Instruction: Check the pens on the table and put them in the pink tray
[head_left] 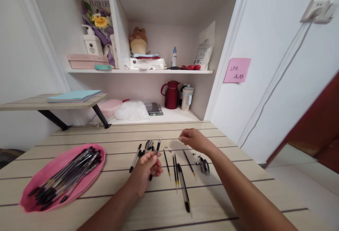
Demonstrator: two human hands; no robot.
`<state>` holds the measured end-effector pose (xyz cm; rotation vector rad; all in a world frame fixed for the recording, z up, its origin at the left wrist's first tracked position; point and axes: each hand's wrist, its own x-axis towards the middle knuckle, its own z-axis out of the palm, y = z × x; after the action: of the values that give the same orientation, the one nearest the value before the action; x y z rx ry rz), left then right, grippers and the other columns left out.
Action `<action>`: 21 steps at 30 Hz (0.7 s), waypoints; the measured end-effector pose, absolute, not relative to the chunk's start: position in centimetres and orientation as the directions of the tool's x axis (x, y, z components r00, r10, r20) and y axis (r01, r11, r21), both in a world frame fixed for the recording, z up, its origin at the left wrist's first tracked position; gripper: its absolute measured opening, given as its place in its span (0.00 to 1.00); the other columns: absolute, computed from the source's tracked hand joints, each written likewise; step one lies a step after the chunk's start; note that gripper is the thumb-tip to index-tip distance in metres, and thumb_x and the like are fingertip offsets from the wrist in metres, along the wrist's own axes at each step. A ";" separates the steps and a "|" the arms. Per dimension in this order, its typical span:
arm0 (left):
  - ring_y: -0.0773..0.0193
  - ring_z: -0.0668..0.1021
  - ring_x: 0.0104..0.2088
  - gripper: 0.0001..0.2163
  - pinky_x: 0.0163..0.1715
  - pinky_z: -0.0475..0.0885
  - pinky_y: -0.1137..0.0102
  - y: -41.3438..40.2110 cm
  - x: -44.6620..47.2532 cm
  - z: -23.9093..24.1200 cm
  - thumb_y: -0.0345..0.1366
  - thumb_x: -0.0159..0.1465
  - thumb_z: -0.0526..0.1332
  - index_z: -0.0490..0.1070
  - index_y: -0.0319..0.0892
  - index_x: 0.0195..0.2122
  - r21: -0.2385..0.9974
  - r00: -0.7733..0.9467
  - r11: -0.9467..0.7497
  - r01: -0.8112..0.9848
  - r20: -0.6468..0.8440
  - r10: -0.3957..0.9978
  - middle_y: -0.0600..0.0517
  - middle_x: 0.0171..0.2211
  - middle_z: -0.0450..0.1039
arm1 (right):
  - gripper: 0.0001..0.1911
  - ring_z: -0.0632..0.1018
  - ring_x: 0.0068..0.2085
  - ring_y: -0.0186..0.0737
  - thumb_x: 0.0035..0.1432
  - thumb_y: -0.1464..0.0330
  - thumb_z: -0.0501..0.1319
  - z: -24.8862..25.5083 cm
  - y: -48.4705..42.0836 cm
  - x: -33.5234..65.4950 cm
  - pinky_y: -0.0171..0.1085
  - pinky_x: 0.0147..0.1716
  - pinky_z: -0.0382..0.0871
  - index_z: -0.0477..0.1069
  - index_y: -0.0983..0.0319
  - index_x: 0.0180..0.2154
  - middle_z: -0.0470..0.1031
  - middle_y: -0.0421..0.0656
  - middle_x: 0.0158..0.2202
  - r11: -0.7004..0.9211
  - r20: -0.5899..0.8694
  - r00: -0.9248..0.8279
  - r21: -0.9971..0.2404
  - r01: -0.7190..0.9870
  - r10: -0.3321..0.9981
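My left hand is closed around a pen, its pointed end up and its dark lower end below my fingers. My right hand hovers over the table with fingers curled together; whatever they hold, if anything, is hidden. Between my hands lie several thin ink refills with black and yellow ends. Nearer to me rests a clear pen barrel with black ends. Clear-and-black pen caps sit by my right forearm, near tiny metal pen tips. More caps and a pen lie beside my left hand.
A pink oval tray full of pens stands on the slatted table at left. Behind it, a raised wooden stand bears a blue folder. Shelves at the back hold a red jug and a cup.
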<state>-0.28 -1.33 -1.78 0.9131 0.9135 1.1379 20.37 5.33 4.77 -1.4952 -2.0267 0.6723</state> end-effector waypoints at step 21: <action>0.70 0.71 0.21 0.12 0.20 0.62 0.75 -1.7 -0.3 -1.7 0.38 0.53 0.59 0.68 0.37 0.36 0.926 0.200 0.157 -0.344 -0.091 0.976 0.54 0.22 0.67 | 0.13 0.73 0.22 0.39 0.46 0.68 0.53 3.6 3.6 25.7 0.33 0.22 0.60 0.72 0.67 0.19 0.74 0.49 0.19 0.049 -0.284 -0.090 -0.151 0.987 0.954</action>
<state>-0.30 -1.66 -1.65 0.9315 0.8706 1.1385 25.74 3.57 3.60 -2.1870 -2.3490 0.5012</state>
